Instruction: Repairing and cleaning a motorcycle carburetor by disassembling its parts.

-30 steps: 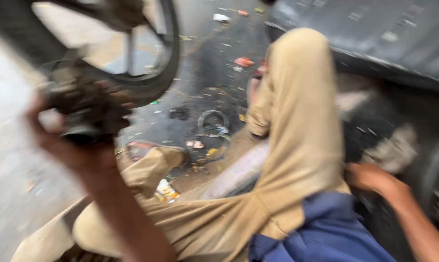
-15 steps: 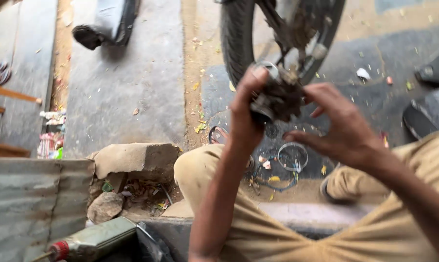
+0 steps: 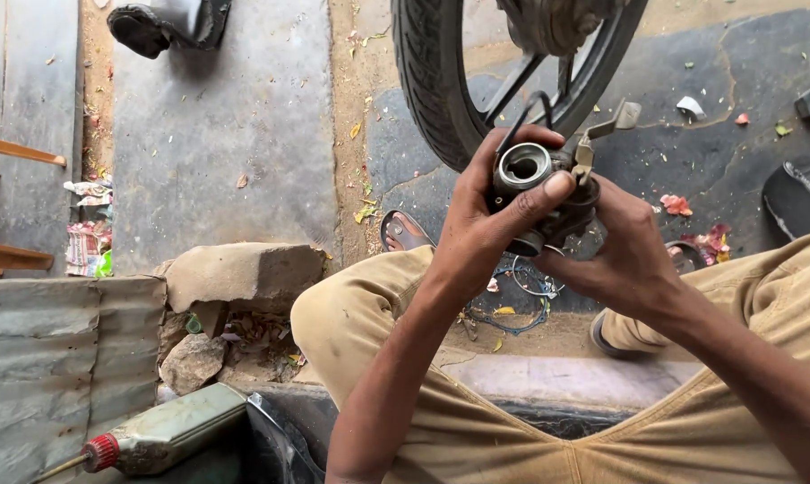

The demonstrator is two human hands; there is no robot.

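Note:
I hold a dirty metal carburetor [image 3: 535,184] up in front of me with both hands, its round bore facing me. My left hand [image 3: 490,215] wraps its left side, thumb lying across the body below the bore. My right hand [image 3: 624,246] cups it from the right and underneath. A small metal lever [image 3: 613,121] and a black hose loop [image 3: 526,112] stick out of its top. My knees in tan trousers [image 3: 360,323] frame the view.
A motorcycle wheel [image 3: 441,81] stands just beyond the carburetor. Gaskets and rings [image 3: 521,291] lie on the ground between my feet. A broken stone block [image 3: 244,273], an oil bottle with a red cap [image 3: 168,435] and corrugated sheet [image 3: 56,358] are at left.
My view has swung and steadied. The carburetor has come closer and turned its bore towards me, and my right hand has closed onto it from the right.

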